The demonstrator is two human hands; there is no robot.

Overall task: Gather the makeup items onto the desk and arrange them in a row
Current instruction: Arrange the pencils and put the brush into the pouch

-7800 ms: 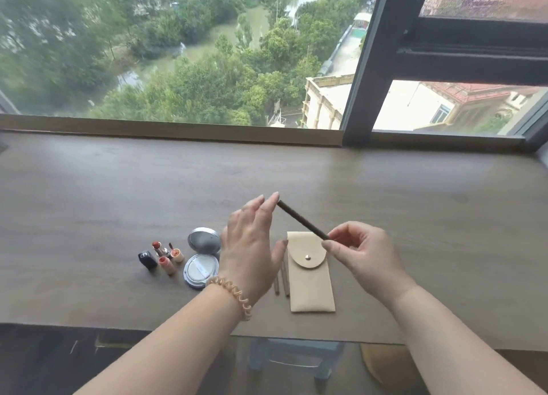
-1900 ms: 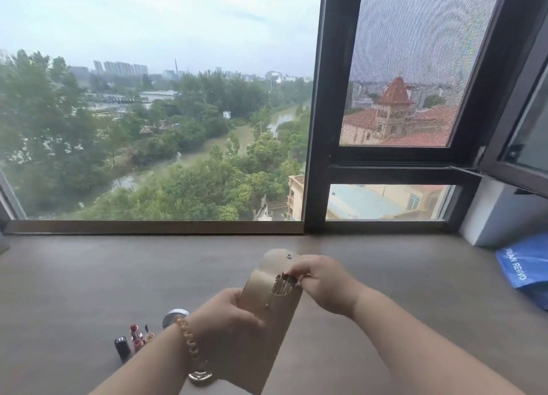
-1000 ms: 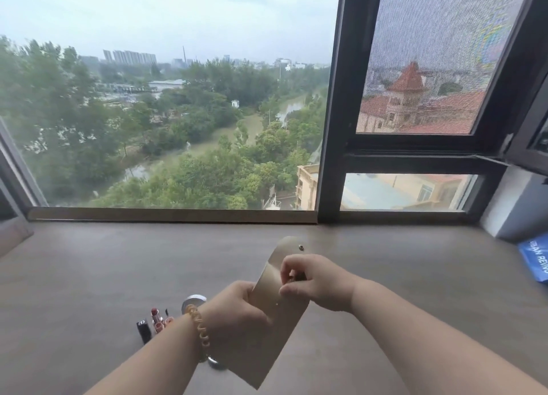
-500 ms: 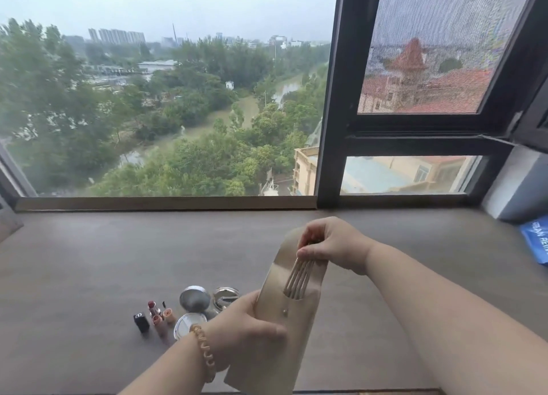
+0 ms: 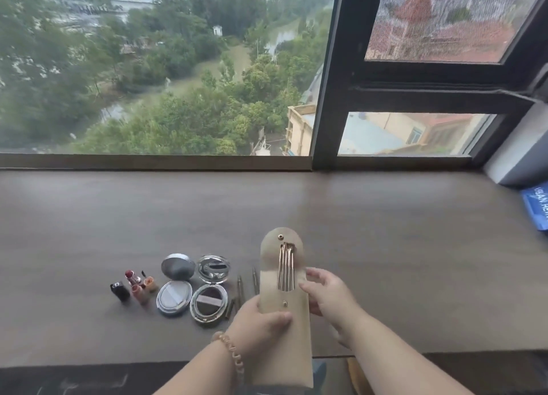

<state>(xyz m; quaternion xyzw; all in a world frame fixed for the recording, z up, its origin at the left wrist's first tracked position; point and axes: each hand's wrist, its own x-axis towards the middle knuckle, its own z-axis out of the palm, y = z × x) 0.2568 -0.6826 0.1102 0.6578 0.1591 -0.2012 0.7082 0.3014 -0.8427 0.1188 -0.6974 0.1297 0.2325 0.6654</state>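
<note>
My left hand [image 5: 261, 320] grips a beige snap pouch [image 5: 284, 335] around its middle and holds it upright over the desk's front edge. The flap is open, and several thin metallic brush handles [image 5: 286, 264] stick out of the mouth against it. My right hand [image 5: 326, 298] is at the pouch's right edge with relaxed, spread fingers that pinch nothing. On the desk [image 5: 385, 246] to the left lie small lipsticks [image 5: 135, 285], two open round compacts [image 5: 175, 285] [image 5: 210, 289] and thin pencils [image 5: 240, 287].
A large window with a dark frame [image 5: 329, 98] runs along the back of the desk. A blue packet [image 5: 536, 204] lies at the far right by a white wall edge. The brown desk surface stretches wide to both sides.
My right hand has let go of the brush handles and dropped to the pouch's right side. The handles now stand out of the pouch. The view has tilted down toward the desk.
</note>
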